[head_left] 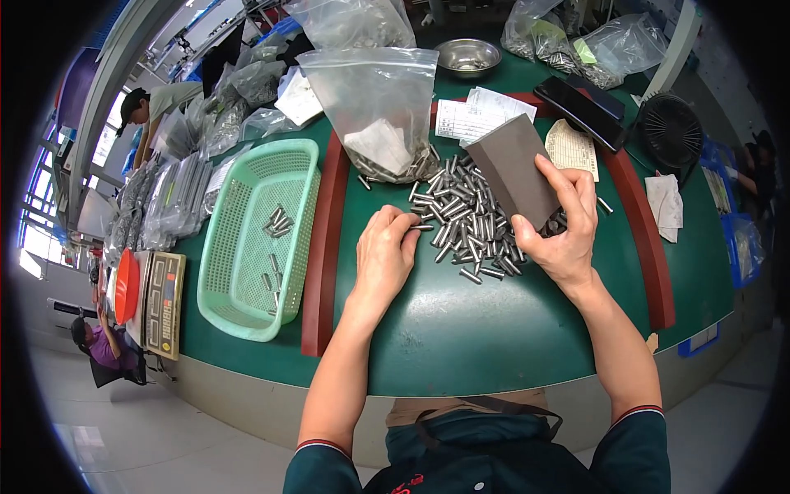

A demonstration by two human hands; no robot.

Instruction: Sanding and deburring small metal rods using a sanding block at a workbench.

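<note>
My right hand (566, 221) grips a dark grey-brown rectangular block (517, 174), held tilted over a heap of small metal pins (461, 206) on the green table. Thumb and fingers clasp the block's right side and lower end. At the heap's left edge, my left hand (385, 247) pinches one metal pin (421, 227) between thumb and forefinger. Left of that hand stands a mint-green plastic basket (216, 280) with several pins lying in it. Behind the heap, a clear zip bag (370, 90) holds more pins and a white paper slip.
Dark red rails (322, 272) border the work area. A metal bowl (468, 58), printed papers (485, 115), a black phone (581, 114) and a small black fan (668, 132) stand farther back. A scale (164, 305) sits at far left. Two people are at work on the left.
</note>
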